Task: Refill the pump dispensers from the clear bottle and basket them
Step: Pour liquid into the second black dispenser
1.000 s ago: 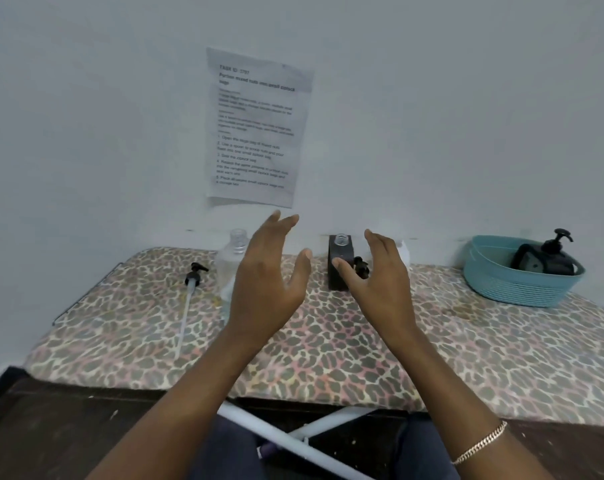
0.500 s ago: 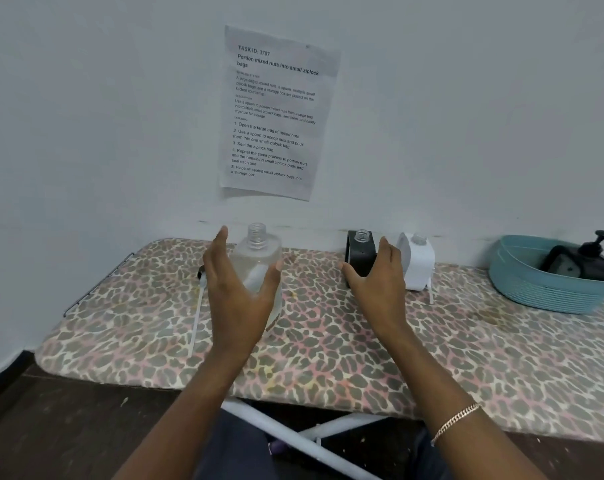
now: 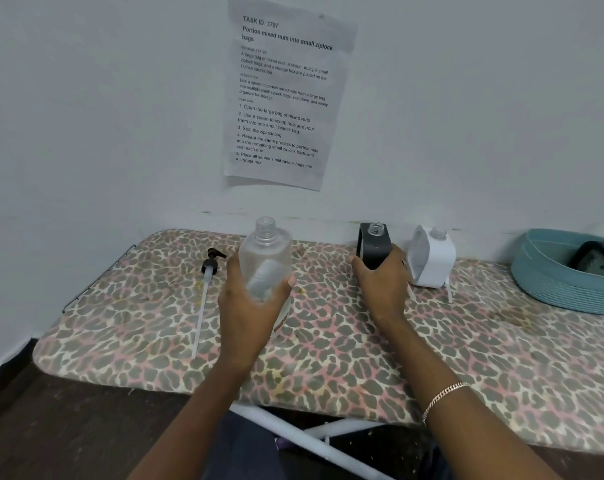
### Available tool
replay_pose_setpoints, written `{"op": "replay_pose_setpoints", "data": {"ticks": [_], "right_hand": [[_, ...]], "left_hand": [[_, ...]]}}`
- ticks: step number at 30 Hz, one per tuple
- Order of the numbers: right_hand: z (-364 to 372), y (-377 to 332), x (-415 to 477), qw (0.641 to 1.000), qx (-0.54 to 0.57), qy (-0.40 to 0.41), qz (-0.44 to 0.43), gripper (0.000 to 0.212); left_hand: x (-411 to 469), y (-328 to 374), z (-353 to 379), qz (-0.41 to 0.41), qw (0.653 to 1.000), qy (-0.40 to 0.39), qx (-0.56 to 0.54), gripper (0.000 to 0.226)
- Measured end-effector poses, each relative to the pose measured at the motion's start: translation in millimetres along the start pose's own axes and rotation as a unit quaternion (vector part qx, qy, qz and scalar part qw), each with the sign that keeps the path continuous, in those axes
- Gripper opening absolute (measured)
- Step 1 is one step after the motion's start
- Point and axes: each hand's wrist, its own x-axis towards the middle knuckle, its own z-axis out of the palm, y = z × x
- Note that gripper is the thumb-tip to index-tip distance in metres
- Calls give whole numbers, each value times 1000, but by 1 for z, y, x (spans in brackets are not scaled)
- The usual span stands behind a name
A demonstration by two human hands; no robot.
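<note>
Clear round-shouldered bottle, boxy black dispenser

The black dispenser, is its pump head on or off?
Off: the black dispenser shows a bare open neck with no pump head, and the right hand grips it upright.

- Clear bottle: transparent plastic, smooth, glossy.
- Right of bottle: black dispenser, matt plastic body, clear threaded neck.
- Further right of bottle: white dispenser, smooth plastic, low sheen.
- Far right of bottle: basket, teal, ribbed woven-look surface, matt.
- Left of bottle: pump head, glossy black plastic, translucent white tube.
- Beneath bottle: board cover, leopard-print cloth, matt, yellowish stains.
- Above bottle: paper sheet, matt, slightly creased.
- Lower right of bottle: bracelet, shiny metal chain.
</note>
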Motion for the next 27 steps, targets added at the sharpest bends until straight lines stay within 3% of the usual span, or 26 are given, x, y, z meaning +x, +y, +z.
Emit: {"op": "replay_pose_setpoints", "data": {"ticks": [5,15,27], "right_hand": [[1,3,3,999,-34,-7,0,40],[-33,16,-19,997,-15,-37,-59,31],[-102,36,-78,993,23,-93,-72,35]], "left_hand": [[0,-3,5,-8,1000,8,-8,62],[-3,2,10,-1,1000,-16,4,53],[-17,15,32,134,976,-87,150,73]]}}
